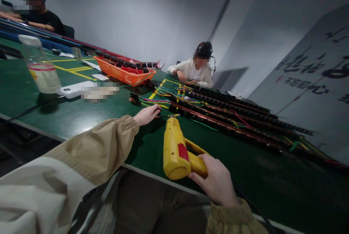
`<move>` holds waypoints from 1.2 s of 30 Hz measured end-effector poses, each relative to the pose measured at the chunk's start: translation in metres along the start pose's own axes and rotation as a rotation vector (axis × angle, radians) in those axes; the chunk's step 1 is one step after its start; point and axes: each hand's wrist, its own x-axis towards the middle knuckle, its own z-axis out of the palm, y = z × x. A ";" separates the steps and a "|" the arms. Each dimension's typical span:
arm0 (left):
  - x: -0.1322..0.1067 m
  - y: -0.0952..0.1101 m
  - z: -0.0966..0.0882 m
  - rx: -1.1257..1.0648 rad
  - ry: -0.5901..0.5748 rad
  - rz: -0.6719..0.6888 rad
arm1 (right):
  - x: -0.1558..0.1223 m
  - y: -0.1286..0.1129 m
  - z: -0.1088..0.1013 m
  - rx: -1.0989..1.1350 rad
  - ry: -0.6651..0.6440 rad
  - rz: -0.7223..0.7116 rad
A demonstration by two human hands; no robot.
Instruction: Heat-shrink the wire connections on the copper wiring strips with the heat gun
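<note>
My right hand [215, 181] is closed round the handle of a yellow heat gun [176, 148], whose nozzle points away from me toward the wires. My left hand [147, 115] reaches over the green table [81, 117] with fingers pinched together at the near end of a bundle of coloured wires [156, 100]. What the fingers pinch is too small to make out. Long dark rows of components with copper strips [231, 117] run away to the right from those wires.
An orange tray [124, 74] of dark parts stands at the back. A clear plastic bottle [40, 65] and a white flat device [73, 89] sit on the left. One person sits across the table at the wire rows, another at the far left.
</note>
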 end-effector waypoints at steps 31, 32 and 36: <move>0.002 -0.008 0.000 -0.078 -0.019 0.114 | 0.000 0.028 -0.008 0.057 0.014 0.138; 0.002 -0.009 0.000 -0.072 -0.023 0.121 | 0.000 0.028 -0.008 0.049 0.018 0.148; 0.002 -0.013 0.003 -0.052 -0.028 0.112 | 0.000 0.027 -0.008 0.017 0.025 0.145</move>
